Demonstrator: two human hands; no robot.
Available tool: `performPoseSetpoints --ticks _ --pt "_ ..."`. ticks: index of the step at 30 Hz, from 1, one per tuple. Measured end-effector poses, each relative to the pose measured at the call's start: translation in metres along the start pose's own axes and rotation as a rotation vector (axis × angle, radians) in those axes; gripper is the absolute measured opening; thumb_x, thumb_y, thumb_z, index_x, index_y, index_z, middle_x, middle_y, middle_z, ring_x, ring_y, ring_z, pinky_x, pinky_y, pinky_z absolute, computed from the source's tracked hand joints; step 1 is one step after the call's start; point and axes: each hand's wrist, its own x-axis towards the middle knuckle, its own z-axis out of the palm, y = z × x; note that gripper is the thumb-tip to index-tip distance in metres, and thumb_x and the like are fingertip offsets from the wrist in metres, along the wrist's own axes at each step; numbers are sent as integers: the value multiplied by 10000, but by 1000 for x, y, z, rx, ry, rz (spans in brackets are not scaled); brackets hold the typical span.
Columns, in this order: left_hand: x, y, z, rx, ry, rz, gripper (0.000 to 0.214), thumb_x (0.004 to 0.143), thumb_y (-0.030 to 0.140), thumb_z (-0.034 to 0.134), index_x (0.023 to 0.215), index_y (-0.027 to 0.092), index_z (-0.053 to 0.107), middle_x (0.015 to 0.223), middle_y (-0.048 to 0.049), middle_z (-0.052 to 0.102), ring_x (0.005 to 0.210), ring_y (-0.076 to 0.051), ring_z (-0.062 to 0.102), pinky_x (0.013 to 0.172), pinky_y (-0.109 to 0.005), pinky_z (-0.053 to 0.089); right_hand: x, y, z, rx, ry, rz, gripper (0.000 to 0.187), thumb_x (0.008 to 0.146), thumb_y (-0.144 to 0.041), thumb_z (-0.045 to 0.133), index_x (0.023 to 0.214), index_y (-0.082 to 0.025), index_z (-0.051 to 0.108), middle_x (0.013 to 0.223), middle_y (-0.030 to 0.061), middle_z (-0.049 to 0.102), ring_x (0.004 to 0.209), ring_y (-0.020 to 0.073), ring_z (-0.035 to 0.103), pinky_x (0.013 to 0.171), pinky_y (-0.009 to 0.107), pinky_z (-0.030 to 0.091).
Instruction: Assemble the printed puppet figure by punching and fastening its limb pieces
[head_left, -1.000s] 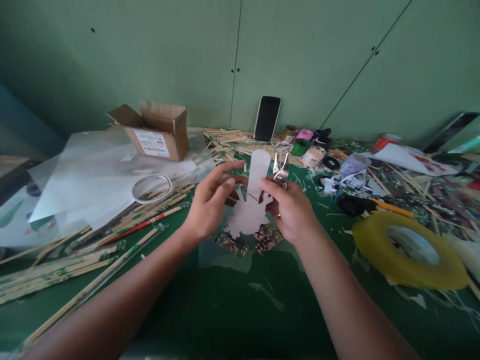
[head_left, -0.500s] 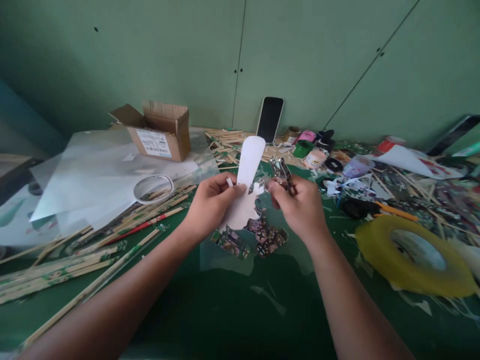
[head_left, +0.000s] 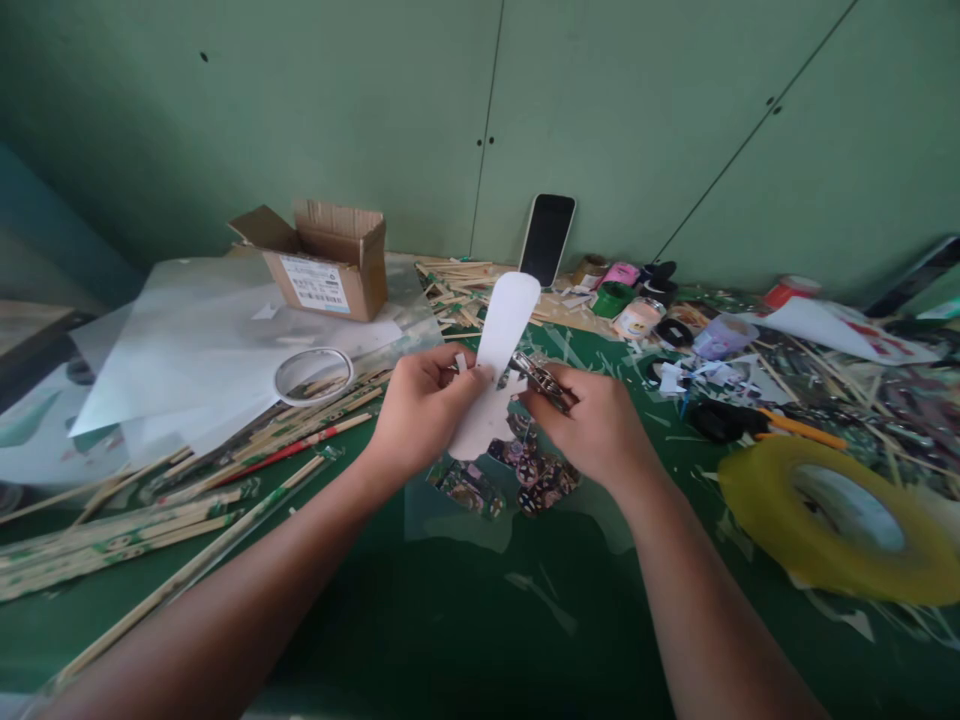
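White paper cutout (head_left: 499, 345), long rounded tab pointing up, pinched at its waist in the left hand (head_left: 420, 410) grip; right hand (head_left: 596, 425) closed on small metal scissors (head_left: 541, 378), blades meeting the cutout's right edge. Both held just above green desk (head_left: 465, 620), over patterned scraps (head_left: 525, 470). Around: bamboo sticks (head_left: 150, 520) left, yellow tape roll (head_left: 840, 515) right, cardboard box (head_left: 330, 265) and phone (head_left: 547, 240) against green wall (head_left: 300, 100).

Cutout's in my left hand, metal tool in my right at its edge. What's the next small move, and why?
Probably squeeze the metal tool shut. Your right hand has its tip at the edge of the white cutout, which your left hand pinches upright at its waist. Whether the tool already bites the cutout cannot be told.
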Motion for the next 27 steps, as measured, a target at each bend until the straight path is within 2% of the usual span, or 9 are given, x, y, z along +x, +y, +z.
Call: performPoseSetpoints --ticks 4,8,13,15,20,24,27 --pt "1 0 -1 162 27 32 253 801 330 634 634 182 514 545 21 508 449 -94 474 385 -212 285 0 1 0 -87 -5 -35 247 848 -321 555 632 -231 476 489 -26 441 441 126 397 456 270 269" --pt "3 -3 -3 384 78 118 286 806 300 601 588 197 447 496 44 385 445 -82 342 412 -237 206 0 0 1 -246 -18 -50 275 841 -285 562 616 -231 414 527 -9 471 463 129 415 473 271 257" --pt "3 -6 -4 549 99 158 314 808 291 590 566 202 411 483 55 282 466 -91 255 446 -265 166 1 -4 0 -308 -86 -27 226 845 -264 565 659 -228 441 590 10 529 508 142 450 471 266 261" --pt "3 -5 -3 512 68 132 320 811 301 588 574 202 397 488 55 293 467 -90 265 445 -258 172 1 -3 1 -248 -120 -9 229 856 -274 553 656 -228 451 558 -1 514 485 137 441 463 270 260" --pt "4 -2 -1 246 -26 18 277 817 351 586 627 196 457 539 34 441 465 -88 402 421 -226 255 2 2 2 -9 -152 60 273 850 -328 572 619 -224 472 490 -24 465 440 121 411 439 279 233" --pt "3 -2 -1 192 -8 40 247 823 343 587 649 180 521 563 25 474 480 -86 429 425 -217 292 2 2 2 31 -155 80 317 846 -376 594 604 -227 454 490 -25 455 446 123 416 435 280 236" --pt "3 -3 -1 212 18 72 226 828 325 582 660 181 535 573 23 483 488 -88 435 429 -218 294 1 0 2 -6 -164 68 272 857 -372 577 645 -227 490 503 -18 484 441 131 435 437 283 249"
